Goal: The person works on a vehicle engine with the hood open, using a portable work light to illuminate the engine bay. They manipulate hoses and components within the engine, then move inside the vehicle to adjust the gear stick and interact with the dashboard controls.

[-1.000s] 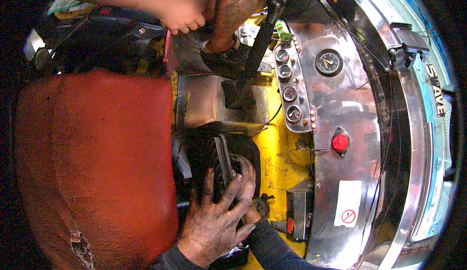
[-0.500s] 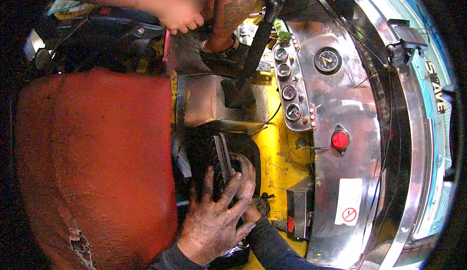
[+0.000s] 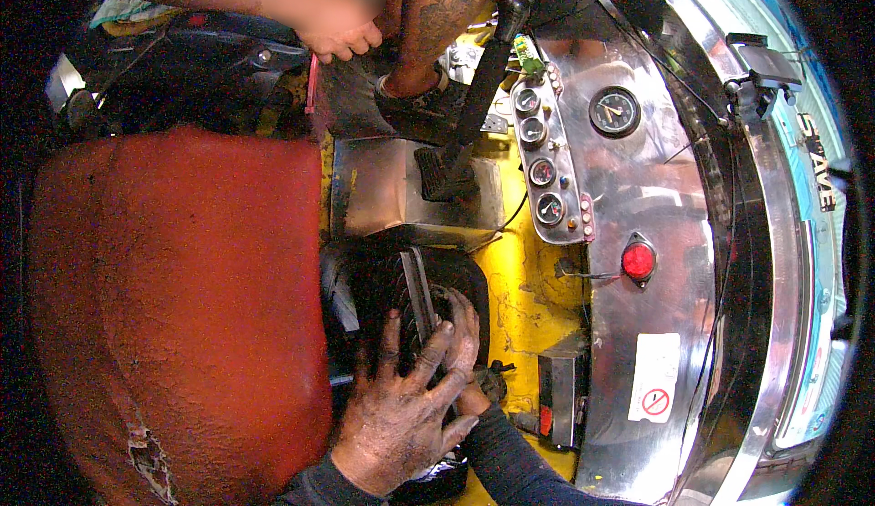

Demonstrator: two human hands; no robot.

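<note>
My left hand (image 3: 401, 424), grimy and palm down, lies with spread fingers over a dark part low in the footwell beside the red seat. My right hand (image 3: 463, 337) reaches in from the right, partly beneath the left. Its fingers curl around the far side of the same dark part. A long, narrow grey-black bar with a groove (image 3: 415, 283) stands up from between the hands. The part's lower end and my right palm are hidden by my left hand. Around it is a black opening or tray (image 3: 365, 269), too dark to make out inside.
A worn red seat (image 3: 210, 296) fills the left. Ahead are a metal box (image 3: 374, 187), a black lever (image 3: 488, 77) and another person's hand (image 3: 342, 36) and leg. Right are a gauge panel (image 3: 533, 132), a red round lamp (image 3: 639, 261) and a black box (image 3: 561, 392) on yellow metal.
</note>
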